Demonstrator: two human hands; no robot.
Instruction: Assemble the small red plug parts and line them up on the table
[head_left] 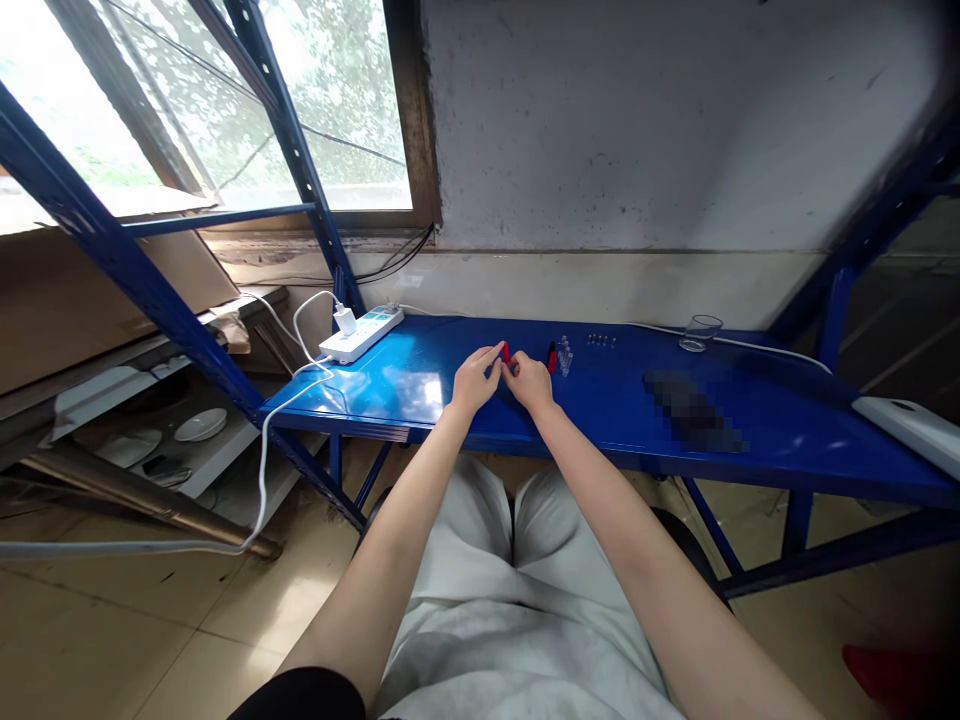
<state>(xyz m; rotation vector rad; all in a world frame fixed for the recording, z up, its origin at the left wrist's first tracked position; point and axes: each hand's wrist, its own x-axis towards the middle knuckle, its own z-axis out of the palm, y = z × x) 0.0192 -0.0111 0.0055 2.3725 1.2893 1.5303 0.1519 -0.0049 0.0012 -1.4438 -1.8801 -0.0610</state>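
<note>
My left hand (474,382) and my right hand (529,384) meet over the near middle of the blue table (390,395). A small red piece (505,352) stands up between their fingertips, both hands pinching at it; its lower end is hidden by the fingers. Just right of my right hand lie small red and black pieces (552,358), close together. Beside them is a cluster of small clear pieces (565,357). Farther back, several tiny shiny pieces (601,340) are set out in a loose group. All of these are too small to name.
A white power strip (361,334) with a plugged-in charger and cable sits at the left end. To the right stand a drinking glass (700,332) and a blurred dark object (694,410). A white object (911,430) lies at the right end. Blue frame posts (281,130) rise at the left.
</note>
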